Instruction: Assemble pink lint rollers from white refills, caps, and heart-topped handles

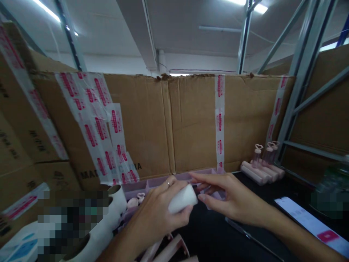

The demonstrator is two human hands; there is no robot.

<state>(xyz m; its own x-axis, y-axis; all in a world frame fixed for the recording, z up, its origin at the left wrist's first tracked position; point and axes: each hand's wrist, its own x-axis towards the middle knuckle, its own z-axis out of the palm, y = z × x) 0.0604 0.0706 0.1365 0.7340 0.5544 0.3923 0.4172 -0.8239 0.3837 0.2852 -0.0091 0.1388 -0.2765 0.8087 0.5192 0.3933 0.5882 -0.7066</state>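
A white cylinder (183, 199) lies tilted in my left hand (166, 207), whose fingers and thumb wrap round it. Just to its right is my right hand (222, 193), fingers apart and stretched toward the cylinder's end, with nothing seen in them. Behind both hands runs a lilac divided tray (152, 183), partly covered by them. Small pink heart-topped pieces (133, 202) sit in it on the left. Below my left hand are pale pink tubes (170, 251), partly hidden by my forearm.
White rolls (105, 225) stand at the left. A thin metal tool (248, 234) and a lit phone (311, 223) lie on the black surface at the right. Farther back are stacked pink tubes (256, 173) with heart-topped clear ones, before a cardboard wall (193, 127). A green bottle (331, 185) is far right.
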